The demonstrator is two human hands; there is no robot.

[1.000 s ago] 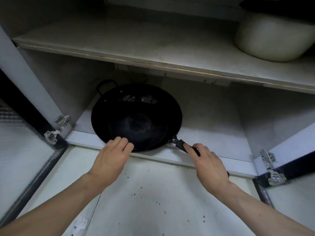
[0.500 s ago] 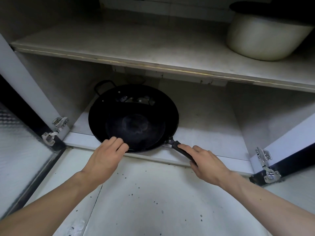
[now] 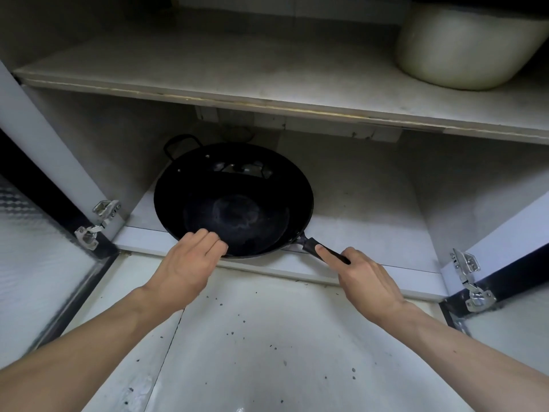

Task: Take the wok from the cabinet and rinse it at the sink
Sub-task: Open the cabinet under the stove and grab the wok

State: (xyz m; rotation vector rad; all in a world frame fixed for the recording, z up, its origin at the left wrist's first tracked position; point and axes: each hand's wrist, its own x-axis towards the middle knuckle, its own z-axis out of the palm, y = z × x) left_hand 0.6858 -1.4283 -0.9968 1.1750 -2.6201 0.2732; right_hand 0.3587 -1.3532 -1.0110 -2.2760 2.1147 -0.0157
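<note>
The black wok [image 3: 234,200] sits on the cabinet's bottom shelf [image 3: 371,233], its near rim overhanging the front edge. The person's right hand [image 3: 367,281] grasps the long handle [image 3: 325,253], forefinger stretched along the top toward the pan. The left hand [image 3: 185,260] hooks its fingers over the rim just left of that grip; whether the thumb pinches from beneath cannot be told.

Judged from here, the main risk is tipping: the pan's weight lies beyond both grips, so a loose rim hold could let the far side drop and knock the shelf. Lifting too high before pulling clear could strike the upper shelf [image 3: 267,81] above the hands.

The loop handle [image 3: 181,143] on the side farthest from the grips is dim. The handle's end is covered by the palm. The pale basin [image 3: 463,46] up on the right is cut off at the top. Glints inside the wok are unreadable.
</note>
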